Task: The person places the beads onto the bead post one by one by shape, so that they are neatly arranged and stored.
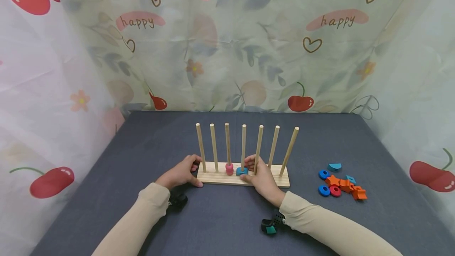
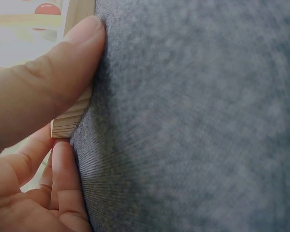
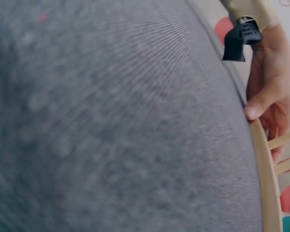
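Note:
A wooden peg stand [image 1: 213, 178] with several upright pegs sits on the table in the head view. My left hand [image 1: 180, 174] grips its left end, thumb along the front edge and fingers at the end face; the left wrist view shows the same hold on the base [image 2: 69, 124]. A pink knobbed piece [image 1: 229, 169] is low on the third peg from the left. At the foot of the fourth peg is a blue block [image 1: 241, 172], pinched by my right hand [image 1: 264, 179], thumb in front and fingers behind. The right hand's palm is hidden.
To the right of the stand lies a loose group of pieces: a blue half-round block [image 1: 334, 167], blue rings [image 1: 324, 190], a red ring [image 1: 335, 191] and several orange shapes [image 1: 345, 185]. Cherry-print curtains [image 1: 227, 50] hang behind and at both sides of the dark table [image 1: 160, 137].

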The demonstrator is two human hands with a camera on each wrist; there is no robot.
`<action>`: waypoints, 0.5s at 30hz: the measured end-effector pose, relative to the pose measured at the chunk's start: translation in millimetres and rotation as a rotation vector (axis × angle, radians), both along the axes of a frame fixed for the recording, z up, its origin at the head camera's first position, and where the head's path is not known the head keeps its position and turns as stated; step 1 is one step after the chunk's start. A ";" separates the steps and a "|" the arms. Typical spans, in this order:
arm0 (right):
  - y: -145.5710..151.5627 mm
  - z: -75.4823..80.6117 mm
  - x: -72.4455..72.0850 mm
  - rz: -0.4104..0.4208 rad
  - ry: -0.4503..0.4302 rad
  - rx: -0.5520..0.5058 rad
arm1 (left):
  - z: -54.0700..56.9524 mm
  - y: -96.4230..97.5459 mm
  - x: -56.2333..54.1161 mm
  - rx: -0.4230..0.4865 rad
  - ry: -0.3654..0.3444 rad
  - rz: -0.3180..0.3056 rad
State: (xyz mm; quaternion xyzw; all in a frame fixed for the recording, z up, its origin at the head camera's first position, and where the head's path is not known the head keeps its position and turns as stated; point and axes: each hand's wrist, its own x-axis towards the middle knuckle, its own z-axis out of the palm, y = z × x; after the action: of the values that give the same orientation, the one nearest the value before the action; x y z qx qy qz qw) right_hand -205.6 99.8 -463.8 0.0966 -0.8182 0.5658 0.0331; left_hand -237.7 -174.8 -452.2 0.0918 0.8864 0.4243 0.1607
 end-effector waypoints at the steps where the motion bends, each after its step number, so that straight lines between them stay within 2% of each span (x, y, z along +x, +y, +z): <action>1: 0.4 0.9 0.1 0.005 -0.017 -0.002 | 0.0 0.1 0.2 0.000 -0.002 0.001; 5: 5.6 4.2 1.7 0.042 -0.071 0.025 | -1.0 0.4 0.3 -0.003 0.002 -0.001; 11: 21.7 13.7 11.2 0.145 -0.116 0.180 | -1.4 -0.3 -0.6 -0.001 0.000 -0.005; 15: 35.1 24.4 20.5 0.217 -0.172 0.233 | -2.0 -1.2 -0.7 0.006 -0.006 -0.003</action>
State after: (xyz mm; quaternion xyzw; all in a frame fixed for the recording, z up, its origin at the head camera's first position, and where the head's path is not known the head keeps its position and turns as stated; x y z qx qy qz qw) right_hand -185.1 134.9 -439.4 0.1386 -0.8629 0.4735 -0.1098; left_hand -238.4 -176.0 -454.1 0.0925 0.8844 0.4271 0.1640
